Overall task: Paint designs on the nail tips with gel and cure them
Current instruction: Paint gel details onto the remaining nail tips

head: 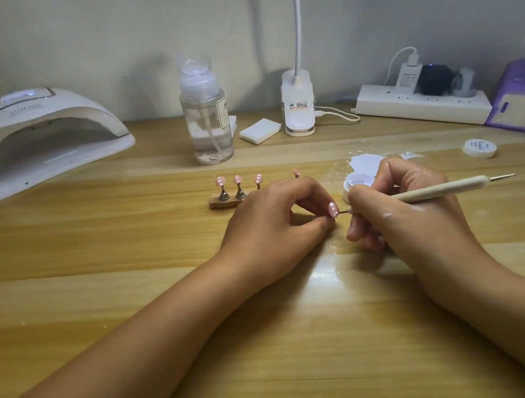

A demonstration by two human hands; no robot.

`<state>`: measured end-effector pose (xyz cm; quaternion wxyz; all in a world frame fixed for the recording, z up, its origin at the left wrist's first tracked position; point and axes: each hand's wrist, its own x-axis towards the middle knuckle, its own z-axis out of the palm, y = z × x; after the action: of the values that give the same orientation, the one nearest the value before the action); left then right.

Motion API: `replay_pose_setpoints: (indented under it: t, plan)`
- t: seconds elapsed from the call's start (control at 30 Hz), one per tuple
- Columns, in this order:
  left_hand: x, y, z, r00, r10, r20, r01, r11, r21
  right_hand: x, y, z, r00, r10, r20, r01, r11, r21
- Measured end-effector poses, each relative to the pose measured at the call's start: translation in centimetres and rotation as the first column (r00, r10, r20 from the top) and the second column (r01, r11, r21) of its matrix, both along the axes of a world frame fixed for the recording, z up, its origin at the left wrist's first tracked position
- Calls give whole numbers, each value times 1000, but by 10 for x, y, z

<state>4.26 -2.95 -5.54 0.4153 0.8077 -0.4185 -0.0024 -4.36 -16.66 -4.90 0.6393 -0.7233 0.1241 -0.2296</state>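
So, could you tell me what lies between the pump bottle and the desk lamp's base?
A flat white square block lies on the table between pump bottle and lamp base, seen in the head view.

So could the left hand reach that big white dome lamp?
Probably yes: only bare wooden table lies between the left hand and the white dome-shaped curing lamp, but it holds a pink nail tip now.

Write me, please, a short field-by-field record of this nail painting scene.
left hand: pinches a pink nail tip with white dots
right hand: holds the dotting tool, fine point at that nail tip
gel pot: open, just behind the right hand
stand: carries other pink tips, behind the left hand
curing lamp: far left on the table, display lit
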Motion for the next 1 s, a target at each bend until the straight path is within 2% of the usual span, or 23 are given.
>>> replay_pose_setpoints:
  t: [0.33, 1.0]
  plan:
    - [-3, 1, 2, 998, 21, 58, -21, 1000, -8, -2, -2, -1, 998, -23, 57, 21, 999, 48]
    - [-2, 1, 2, 995, 28, 98, -27, 1000, -11, -2, -2, 1, 999, -20, 32, 19, 999, 30]
